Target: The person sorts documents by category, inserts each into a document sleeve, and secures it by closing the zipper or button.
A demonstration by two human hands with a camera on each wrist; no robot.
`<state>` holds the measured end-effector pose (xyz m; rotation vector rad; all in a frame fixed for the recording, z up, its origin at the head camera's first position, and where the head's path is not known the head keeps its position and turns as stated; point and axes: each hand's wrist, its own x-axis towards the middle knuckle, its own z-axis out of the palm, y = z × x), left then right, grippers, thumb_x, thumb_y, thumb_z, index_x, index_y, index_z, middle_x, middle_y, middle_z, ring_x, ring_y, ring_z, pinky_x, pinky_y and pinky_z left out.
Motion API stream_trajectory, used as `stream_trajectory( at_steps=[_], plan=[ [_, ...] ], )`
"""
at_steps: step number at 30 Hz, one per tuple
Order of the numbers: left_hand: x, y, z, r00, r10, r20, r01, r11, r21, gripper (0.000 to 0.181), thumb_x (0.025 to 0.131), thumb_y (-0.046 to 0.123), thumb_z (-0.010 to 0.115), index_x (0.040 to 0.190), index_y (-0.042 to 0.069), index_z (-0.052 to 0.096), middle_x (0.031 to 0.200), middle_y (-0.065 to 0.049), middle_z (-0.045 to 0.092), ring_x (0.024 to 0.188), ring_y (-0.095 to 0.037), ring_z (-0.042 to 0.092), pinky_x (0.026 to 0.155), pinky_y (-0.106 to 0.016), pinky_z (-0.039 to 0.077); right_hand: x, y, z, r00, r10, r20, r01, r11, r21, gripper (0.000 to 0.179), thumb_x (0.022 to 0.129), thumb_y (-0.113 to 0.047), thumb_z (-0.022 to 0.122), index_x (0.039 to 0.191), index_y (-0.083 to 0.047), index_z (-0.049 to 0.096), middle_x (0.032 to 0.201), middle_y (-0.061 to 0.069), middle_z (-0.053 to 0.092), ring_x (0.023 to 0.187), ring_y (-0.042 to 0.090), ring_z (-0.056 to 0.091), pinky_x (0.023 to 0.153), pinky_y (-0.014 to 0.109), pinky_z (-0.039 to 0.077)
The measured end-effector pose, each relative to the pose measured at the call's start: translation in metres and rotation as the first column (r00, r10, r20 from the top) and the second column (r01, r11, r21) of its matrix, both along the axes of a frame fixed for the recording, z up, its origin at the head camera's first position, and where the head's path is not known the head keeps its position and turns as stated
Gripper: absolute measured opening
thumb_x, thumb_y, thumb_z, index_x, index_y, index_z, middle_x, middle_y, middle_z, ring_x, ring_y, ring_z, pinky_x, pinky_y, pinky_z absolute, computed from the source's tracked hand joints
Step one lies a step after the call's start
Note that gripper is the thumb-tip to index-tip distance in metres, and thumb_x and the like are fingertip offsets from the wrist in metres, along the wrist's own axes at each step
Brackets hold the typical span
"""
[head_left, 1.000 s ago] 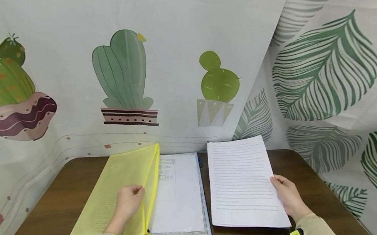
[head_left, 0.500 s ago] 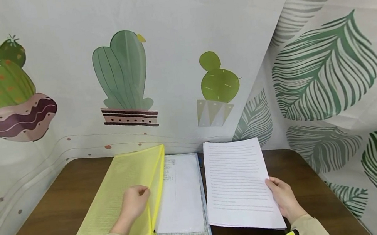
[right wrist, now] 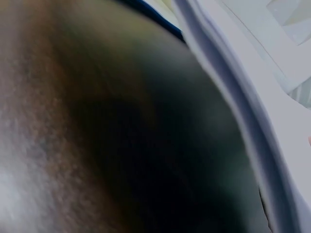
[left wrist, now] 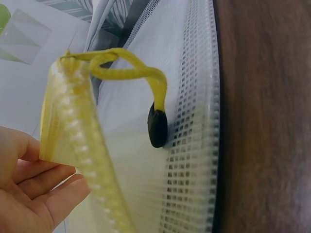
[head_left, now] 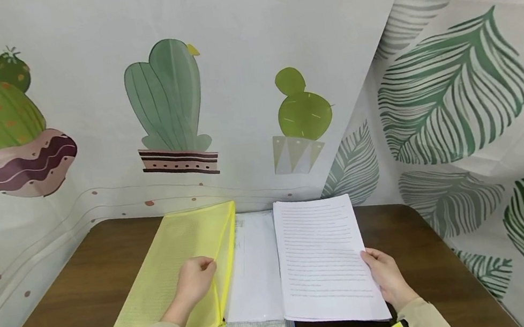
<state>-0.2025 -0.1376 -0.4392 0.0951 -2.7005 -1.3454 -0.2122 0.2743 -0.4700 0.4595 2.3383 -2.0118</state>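
A yellow mesh zip pouch (head_left: 167,271) lies at the left, its right edge raised and its mouth parted. My left hand (head_left: 195,280) pinches the upper layer by the zip edge. In the left wrist view, a yellow cord pull with a black tip (left wrist: 157,127) dangles from the pouch's corner. My right hand (head_left: 385,273) grips the right edge of a stack of printed paper (head_left: 323,259), thumb on top. The stack overlaps the right side of a clear mesh-edged zip pouch (head_left: 255,272) with white sheets inside. In the right wrist view only the stack's edge (right wrist: 233,92) shows clearly.
Brown wooden table (head_left: 58,294) beneath everything, with its right edge (head_left: 468,269) near my right arm. A white curtain printed with cacti and leaves (head_left: 238,80) hangs right behind the table.
The paper stack in my right hand has moved left, now over the clear pouch's side. My left hand and the yellow pouch have shifted right, covering more of the clear pouch.
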Motion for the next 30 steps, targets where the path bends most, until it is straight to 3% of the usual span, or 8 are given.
stream_trajectory(
  at_steps=[30],
  plan=[
    [-0.003, 0.024, 0.002, 0.997, -0.075, -0.01, 0.075, 0.997, 0.037, 0.025, 0.089, 0.007, 0.053, 0.103, -0.009, 0.067, 0.099, -0.022, 0.069, 0.084, -0.024, 0.064, 0.069, -0.035, 0.054, -0.014, -0.04, -0.006, 0.999, 0.041, -0.035, -0.042, 0.998, -0.054, 0.036, 0.099, -0.019, 0.045, 0.123, 0.007, 0.05, 0.085, 0.004, 0.067, 0.072, 0.016, 0.064, 0.061, 0.03, 0.053]
  ],
)
